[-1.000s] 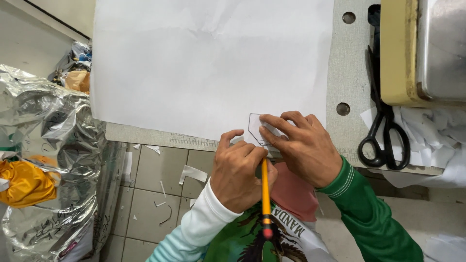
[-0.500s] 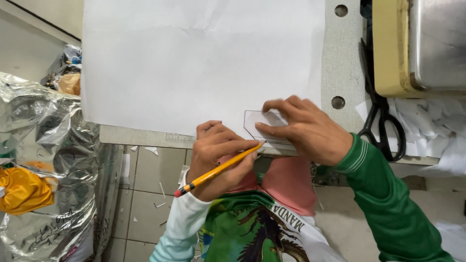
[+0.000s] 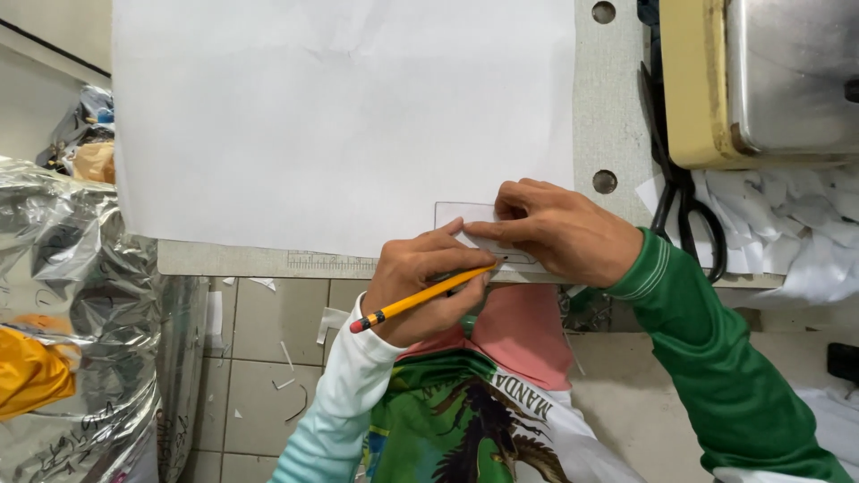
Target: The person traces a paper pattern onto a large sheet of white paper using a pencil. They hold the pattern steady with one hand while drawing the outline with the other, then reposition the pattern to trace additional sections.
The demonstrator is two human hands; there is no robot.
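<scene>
A large white paper sheet [image 3: 340, 116] lies on the grey table [image 3: 617, 107], reaching its front edge. At the sheet's lower right corner sits a small pale template piece [image 3: 461, 217]. My right hand [image 3: 559, 228], in a green sleeve, presses the template flat with its fingertips. Just left of it, my left hand [image 3: 416, 282], in a light sleeve, grips a yellow pencil [image 3: 420, 298]. The pencil's tip touches the template's lower edge and its red eraser end points down-left.
Black scissors [image 3: 684, 215] lie to the right of my right hand, beside a cream and metal machine [image 3: 761, 80]. White paper scraps [image 3: 787, 233] pile at the right table edge. Crumpled silver foil bags [image 3: 72, 313] stand at the left over a tiled floor [image 3: 268, 340].
The pencil swung from pointing straight toward my body to slanting down-left, and its tip slid right along the template's lower edge. My right hand stayed pressed on the template.
</scene>
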